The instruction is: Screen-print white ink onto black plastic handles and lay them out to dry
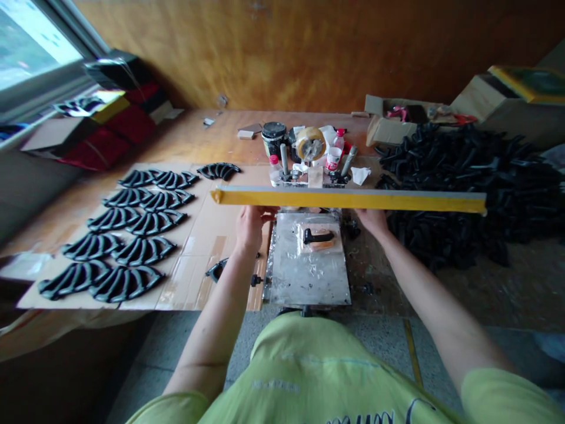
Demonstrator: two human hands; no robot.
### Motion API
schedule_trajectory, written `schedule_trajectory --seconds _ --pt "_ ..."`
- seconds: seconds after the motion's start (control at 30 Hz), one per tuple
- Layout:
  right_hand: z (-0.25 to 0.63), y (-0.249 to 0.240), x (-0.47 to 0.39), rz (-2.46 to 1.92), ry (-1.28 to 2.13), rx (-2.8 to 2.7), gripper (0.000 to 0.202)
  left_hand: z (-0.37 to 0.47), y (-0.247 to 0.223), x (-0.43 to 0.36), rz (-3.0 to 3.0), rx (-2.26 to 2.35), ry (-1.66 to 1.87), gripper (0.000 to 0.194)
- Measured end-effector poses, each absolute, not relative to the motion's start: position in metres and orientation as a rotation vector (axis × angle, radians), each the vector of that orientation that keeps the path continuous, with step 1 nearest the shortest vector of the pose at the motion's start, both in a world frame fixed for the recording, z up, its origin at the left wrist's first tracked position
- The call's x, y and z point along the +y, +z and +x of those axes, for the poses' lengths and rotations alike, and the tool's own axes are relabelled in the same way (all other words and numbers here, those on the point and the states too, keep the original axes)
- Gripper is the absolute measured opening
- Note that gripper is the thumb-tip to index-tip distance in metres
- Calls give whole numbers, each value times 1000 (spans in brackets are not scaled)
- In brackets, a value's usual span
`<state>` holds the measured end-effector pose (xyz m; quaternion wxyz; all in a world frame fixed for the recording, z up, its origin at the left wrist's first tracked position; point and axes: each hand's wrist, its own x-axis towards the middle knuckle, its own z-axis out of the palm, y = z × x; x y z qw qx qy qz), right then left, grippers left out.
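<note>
While both hands, left [249, 227] and right [373, 221], clasp the yellow frame [348, 199] mid-frame from below, it looks stiff, light, long; best held near centre, either side of the plate [309, 271].

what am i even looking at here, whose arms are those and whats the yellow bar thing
This is one picture from a camera worn on a person's head, looking down at their own arms. Their left hand and right hand both grip a long frame with a yellow edge, raised over a small metal plate. On that plate lies one black curved piece. To the left, a cardboard sheet holds rows of similar black pieces laid out apart. To the right is a big loose heap of them. Behind the frame stand a tape roll, a dark tin and small bottles.
</note>
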<state>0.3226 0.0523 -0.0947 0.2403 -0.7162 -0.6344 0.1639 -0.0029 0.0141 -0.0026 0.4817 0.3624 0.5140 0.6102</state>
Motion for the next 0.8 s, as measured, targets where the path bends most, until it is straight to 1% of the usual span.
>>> schedule_trajectory --seconds 0.1,0.13,0.17,0.23,0.3,0.37,0.43,0.47,0.5,0.53,0.6,0.67,0.73,0.8 --pt "294 -121 19 -1709 572 -2099 41 8 -19 5 797 1271 1543 49" --pt "282 -124 9 -1635 576 -2200 41 14 -29 -6 768 1285 1490 49" --pt "271 -124 1 -1584 558 -2268 38 20 -40 -19 745 1295 1371 49" --pt "249 -116 -17 -1564 464 -2277 23 35 -61 -50 699 1286 1021 55" --pt "227 -104 -36 -1513 372 -2246 14 48 -77 -77 607 1234 802 61" --pt "208 -96 -55 -1299 342 -2323 17 52 -85 -95 514 1210 791 60" --pt "203 -95 -66 -1075 380 -2425 20 38 -91 -104 492 1237 851 54" --pt "210 -97 -68 -1055 399 -2443 20 24 -95 -107 504 1279 888 50" --pt "224 -101 -66 -1135 399 -2433 19 4 -99 -109 517 1342 923 47" --pt "245 -107 -61 -1303 378 -2398 19 -19 -106 -113 520 1431 984 45" --pt "299 -120 -47 -1806 272 -2265 20 -72 -121 -123 409 1732 1048 46" --pt "355 -136 -35 -2289 179 -2097 20 -122 -139 -137 320 2004 1029 46" --pt "398 -153 -32 -2577 156 -1986 23 -158 -153 -149 317 2196 839 49" --pt "421 -167 -37 -2668 175 -1952 24 -178 -163 -157 378 2283 646 50"
